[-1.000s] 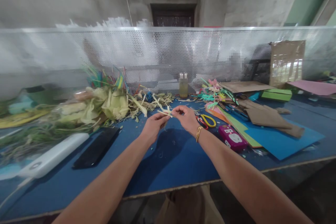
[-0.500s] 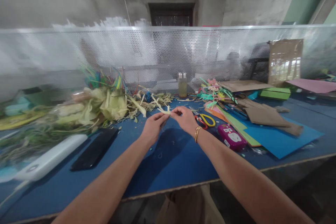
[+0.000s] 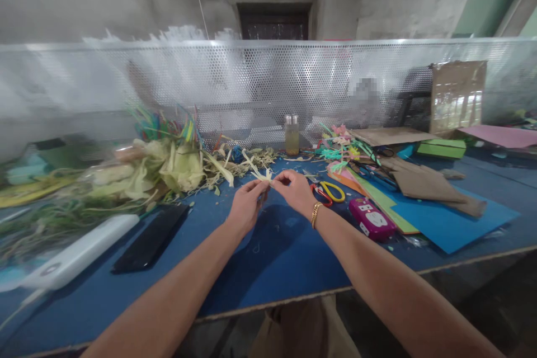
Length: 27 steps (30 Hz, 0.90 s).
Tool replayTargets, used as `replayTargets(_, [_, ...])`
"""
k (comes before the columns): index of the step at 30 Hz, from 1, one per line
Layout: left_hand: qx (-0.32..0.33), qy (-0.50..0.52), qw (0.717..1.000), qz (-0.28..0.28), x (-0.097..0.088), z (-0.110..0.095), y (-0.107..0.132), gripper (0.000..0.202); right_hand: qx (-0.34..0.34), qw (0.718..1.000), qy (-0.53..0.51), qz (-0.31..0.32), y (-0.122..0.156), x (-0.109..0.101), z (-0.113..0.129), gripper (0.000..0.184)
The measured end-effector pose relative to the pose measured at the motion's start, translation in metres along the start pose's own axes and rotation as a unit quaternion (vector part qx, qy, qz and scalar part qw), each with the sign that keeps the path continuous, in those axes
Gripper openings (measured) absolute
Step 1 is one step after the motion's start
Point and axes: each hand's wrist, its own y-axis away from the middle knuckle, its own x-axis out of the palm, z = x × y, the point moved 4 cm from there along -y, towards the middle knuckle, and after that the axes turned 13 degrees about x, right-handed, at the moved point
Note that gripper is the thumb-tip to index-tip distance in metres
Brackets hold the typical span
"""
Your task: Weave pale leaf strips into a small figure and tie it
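Pale strips of corn husk are pinched between my two hands over the middle of the blue table. The fingers of my left hand are closed on the near end of the strips. My right hand, with a gold bracelet at the wrist, pinches the same spot from the other side. Both sets of fingertips almost meet, so the exact fold or knot there is hidden. Beyond the hands lies a scatter of dry husk shreds. Scissors with yellow and red handles rest right of my right hand.
Corn husks are heaped at left, behind a black phone and a white corded device. A lidded bottle stands ahead. To the right are a purple box, blue paper and brown cardboard. A perforated metal screen closes the far side.
My hands stay nearly in place, still pinching the husk strips. The husk at the fingertips has shifted slightly, and its short upright end looks more spread.
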Motion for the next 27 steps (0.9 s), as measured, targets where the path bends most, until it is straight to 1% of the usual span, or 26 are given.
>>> replayTargets(3, [0.002,-0.01,1.0,0.008,-0.0008,-0.0003,-0.0016,0.025,-0.001,1.0,-0.003,0.001,-0.0005,-0.0002,-0.0011,0.015])
replayTargets(9, [-0.005,-0.02,1.0,0.005,-0.0019,0.0009,-0.0031,0.024,-0.002,1.0,-0.006,0.001,-0.0002,-0.0004,-0.0014,0.015])
replayTargets(15, [-0.007,-0.018,1.0,-0.01,-0.0014,-0.0005,-0.0014,0.019,0.005,1.0,-0.015,0.025,0.0009,0.0027,-0.0005,0.016])
replayTargets(19, [-0.017,-0.039,0.999,-0.021,-0.002,-0.0011,-0.0007,0.015,0.012,0.997,-0.057,0.04,-0.0005,-0.0004,-0.0002,0.014])
replayTargets(23, [-0.019,-0.075,0.997,0.011,-0.0024,0.0017,-0.0011,0.013,0.001,0.99,-0.119,0.076,-0.0021,-0.0053,0.0024,0.026])
replayTargets(25, [-0.025,-0.084,0.996,0.025,-0.0023,0.0033,-0.0009,0.015,-0.012,0.987,-0.127,0.101,-0.0026,-0.0061,0.0038,0.03])
replayTargets(27, [-0.027,-0.09,0.995,0.032,-0.0022,0.0038,-0.0004,0.016,-0.025,0.984,-0.123,0.128,-0.0031,-0.0059,0.0046,0.029])
